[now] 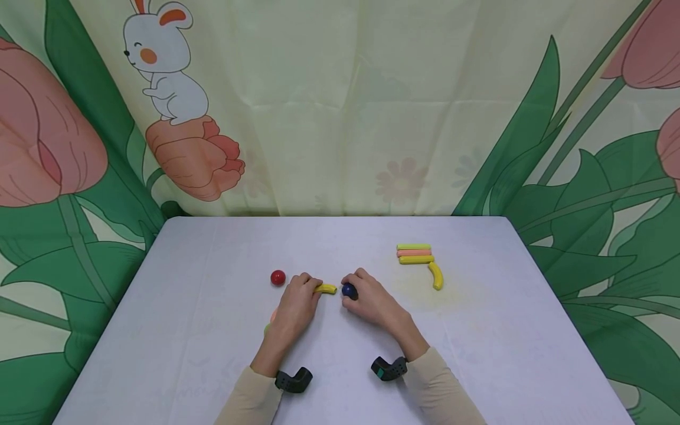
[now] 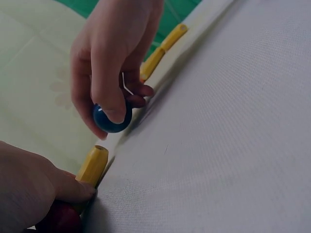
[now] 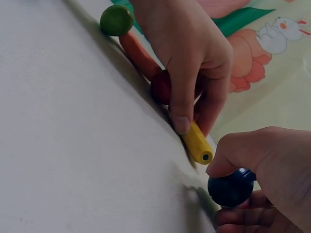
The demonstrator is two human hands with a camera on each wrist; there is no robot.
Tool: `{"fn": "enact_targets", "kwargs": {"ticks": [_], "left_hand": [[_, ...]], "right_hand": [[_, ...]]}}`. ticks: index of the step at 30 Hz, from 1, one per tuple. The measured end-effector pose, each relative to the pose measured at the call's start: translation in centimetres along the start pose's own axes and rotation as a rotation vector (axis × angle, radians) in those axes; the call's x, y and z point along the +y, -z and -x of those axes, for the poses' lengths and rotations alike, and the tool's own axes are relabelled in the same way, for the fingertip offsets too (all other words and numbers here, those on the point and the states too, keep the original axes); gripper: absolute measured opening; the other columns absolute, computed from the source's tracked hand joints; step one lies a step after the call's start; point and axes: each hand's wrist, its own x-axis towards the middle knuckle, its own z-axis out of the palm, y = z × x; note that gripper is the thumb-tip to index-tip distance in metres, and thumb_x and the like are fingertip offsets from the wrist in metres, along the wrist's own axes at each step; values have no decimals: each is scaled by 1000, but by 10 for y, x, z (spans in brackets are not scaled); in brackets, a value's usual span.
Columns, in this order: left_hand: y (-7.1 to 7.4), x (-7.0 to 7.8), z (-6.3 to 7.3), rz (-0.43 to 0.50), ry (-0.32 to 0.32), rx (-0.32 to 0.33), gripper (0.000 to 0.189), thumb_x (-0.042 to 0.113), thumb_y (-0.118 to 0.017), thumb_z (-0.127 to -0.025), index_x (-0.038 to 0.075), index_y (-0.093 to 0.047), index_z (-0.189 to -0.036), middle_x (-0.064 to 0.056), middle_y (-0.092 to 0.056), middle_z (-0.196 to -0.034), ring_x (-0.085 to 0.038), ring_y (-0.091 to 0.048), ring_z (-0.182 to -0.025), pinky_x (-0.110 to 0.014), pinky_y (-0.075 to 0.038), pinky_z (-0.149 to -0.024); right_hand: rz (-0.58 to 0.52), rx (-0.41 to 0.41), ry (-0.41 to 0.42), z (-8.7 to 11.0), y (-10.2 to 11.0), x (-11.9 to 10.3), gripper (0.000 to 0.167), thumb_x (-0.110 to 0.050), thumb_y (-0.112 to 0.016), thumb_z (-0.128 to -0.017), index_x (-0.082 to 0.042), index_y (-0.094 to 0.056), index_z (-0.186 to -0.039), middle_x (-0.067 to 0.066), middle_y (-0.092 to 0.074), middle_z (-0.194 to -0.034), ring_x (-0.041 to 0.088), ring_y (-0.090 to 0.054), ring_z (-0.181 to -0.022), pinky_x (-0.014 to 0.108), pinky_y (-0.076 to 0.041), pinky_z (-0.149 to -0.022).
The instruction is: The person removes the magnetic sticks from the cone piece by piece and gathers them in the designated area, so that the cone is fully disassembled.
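Note:
On the white-covered table, my left hand [image 1: 297, 304] pinches a yellow, banana-like stick [image 1: 326, 288] between thumb and fingers. Its blunt end, with a small dark spot, points toward the other hand in the right wrist view. My right hand [image 1: 374, 301] grips a dark blue ball [image 1: 348, 290] by its sides. A small gap separates ball and stick. Beyond the left hand sits a shiny red ball [image 1: 278, 277]. An orange stick [image 3: 138, 56] and a green ball [image 3: 116, 20] lie behind the left forearm, mostly hidden in the head view.
At the back right, a light green stick [image 1: 414, 247], a pink stick [image 1: 414, 253] and a yellow stick [image 1: 417, 260] lie side by side. A curved yellow piece [image 1: 435, 275] lies just in front of them. A printed curtain [image 1: 329, 118] hangs behind the table [image 1: 212, 254].

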Motion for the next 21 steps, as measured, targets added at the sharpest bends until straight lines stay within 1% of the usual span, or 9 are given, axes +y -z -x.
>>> {"fn": "enact_targets", "kwargs": {"ticks": [3,9,15,21], "left_hand": [[0,0,0,-1,3,1,25,13,-73,-91,8,-73,-116,-6,-65,-105,-21,-59,-96,-32,-56,-90],[0,0,0,4,-7,10,24,11,-74,-90,7,-74,-114,-6,-66,-104,-21,-59,-95,-32,-56,-88],[1,-1,1,24,-13,21,24,11,-74,-90,7,-74,-113,-6,-66,-104,-21,-59,-95,-32,-56,-87],[0,-1,0,33,-16,27,23,10,-74,-90,7,-74,-112,-6,-66,-103,-22,-59,-95,-32,-56,-87]], "right_hand": [[3,-1,-14,0,3,2,37,-25,-67,-89,-13,-65,-125,6,-59,-113,18,-59,-97,42,-56,-93],[-16,0,-68,0,12,7,38,-24,-67,-89,-13,-64,-126,7,-58,-116,21,-60,-102,44,-55,-96],[-11,30,-111,1,22,15,37,-22,-69,-90,-13,-64,-124,8,-59,-118,22,-60,-106,43,-55,-98],[-10,50,-151,3,35,25,37,-21,-70,-89,-10,-64,-124,10,-60,-119,24,-60,-106,43,-56,-96]]}}
